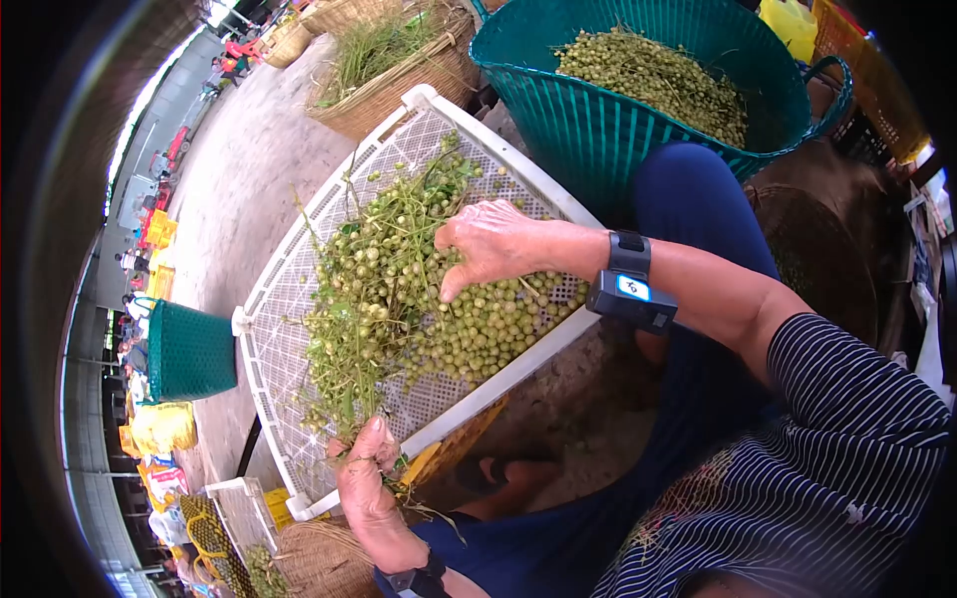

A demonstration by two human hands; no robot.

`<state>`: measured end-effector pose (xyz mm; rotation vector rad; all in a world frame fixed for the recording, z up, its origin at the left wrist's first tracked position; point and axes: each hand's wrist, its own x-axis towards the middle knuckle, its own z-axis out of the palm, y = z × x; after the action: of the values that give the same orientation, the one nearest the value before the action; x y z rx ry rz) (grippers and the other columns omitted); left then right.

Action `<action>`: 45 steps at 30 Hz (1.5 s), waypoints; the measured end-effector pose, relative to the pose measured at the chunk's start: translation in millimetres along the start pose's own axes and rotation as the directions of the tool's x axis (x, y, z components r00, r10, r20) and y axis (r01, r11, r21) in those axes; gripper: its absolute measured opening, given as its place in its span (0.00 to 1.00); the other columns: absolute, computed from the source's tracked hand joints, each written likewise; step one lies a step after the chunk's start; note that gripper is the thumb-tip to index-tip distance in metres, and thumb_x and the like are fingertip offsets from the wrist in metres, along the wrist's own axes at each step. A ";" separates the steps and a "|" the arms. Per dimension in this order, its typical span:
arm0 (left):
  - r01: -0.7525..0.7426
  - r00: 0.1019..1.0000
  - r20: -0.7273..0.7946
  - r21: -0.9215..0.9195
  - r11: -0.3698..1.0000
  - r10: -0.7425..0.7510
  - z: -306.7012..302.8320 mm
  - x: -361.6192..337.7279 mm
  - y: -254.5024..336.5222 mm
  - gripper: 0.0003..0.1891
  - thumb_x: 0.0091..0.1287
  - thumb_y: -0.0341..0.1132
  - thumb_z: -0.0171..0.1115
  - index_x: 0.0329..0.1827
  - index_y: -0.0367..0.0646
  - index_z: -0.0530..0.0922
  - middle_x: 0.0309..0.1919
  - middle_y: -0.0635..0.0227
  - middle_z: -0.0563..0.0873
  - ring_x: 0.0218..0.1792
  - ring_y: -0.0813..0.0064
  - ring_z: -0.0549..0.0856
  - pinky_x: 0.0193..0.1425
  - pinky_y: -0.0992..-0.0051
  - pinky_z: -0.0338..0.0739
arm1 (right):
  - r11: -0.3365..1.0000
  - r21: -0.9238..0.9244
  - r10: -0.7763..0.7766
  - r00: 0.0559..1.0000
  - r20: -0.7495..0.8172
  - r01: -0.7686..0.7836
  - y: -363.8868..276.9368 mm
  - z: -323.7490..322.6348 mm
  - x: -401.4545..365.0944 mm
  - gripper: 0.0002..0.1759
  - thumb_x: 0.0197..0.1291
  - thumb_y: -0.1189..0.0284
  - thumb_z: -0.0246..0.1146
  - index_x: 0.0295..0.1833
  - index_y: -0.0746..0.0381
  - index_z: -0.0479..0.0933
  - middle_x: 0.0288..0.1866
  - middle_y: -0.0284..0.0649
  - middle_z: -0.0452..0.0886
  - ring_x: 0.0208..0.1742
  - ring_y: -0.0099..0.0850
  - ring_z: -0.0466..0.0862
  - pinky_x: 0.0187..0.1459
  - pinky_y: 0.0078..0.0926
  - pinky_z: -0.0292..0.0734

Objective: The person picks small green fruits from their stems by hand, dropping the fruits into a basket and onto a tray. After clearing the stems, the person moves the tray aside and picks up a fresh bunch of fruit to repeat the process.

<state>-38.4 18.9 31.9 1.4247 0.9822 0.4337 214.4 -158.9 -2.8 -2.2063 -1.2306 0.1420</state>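
Small round yellow-green fruits (488,334), loose and in clusters on leafy green stems (384,259), lie in a white perforated plastic tray (274,349) tilted before me. My right hand (498,241) rests over the fruit from the right side, thumb and curved fingers apart; its other fingertips are partly hidden. Near the tray's lower corner, my left hand (369,483) is closed around a bunch of thin stems (349,439), with some stalks trailing below the fingers. A black band with a boxy device (630,299) sits on my right wrist.
Beyond the tray stand a large green woven basket (598,120) partly filled with fruit and a wicker basket (399,85) of stalks. Another green basket (194,349) is at left. My knee (698,189) is beside the tray. People and crates line the far left.
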 end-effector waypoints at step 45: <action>0.058 0.960 0.280 -0.266 0.962 0.019 64.9 10.1 -29.0 0.17 0.66 0.41 0.59 0.48 0.34 0.77 0.41 0.64 0.82 0.43 0.74 0.80 0.49 0.75 0.75 | 0.987 0.159 0.000 0.995 0.104 -0.016 -101.6 64.8 -45.3 0.08 0.44 0.73 0.58 0.23 0.67 0.78 0.26 0.53 0.80 0.30 0.48 0.82 0.31 0.43 0.76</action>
<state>8.9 -18.0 -7.6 1.1868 0.6773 0.3260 89.9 -126.6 -8.2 -2.0879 -1.2216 0.3507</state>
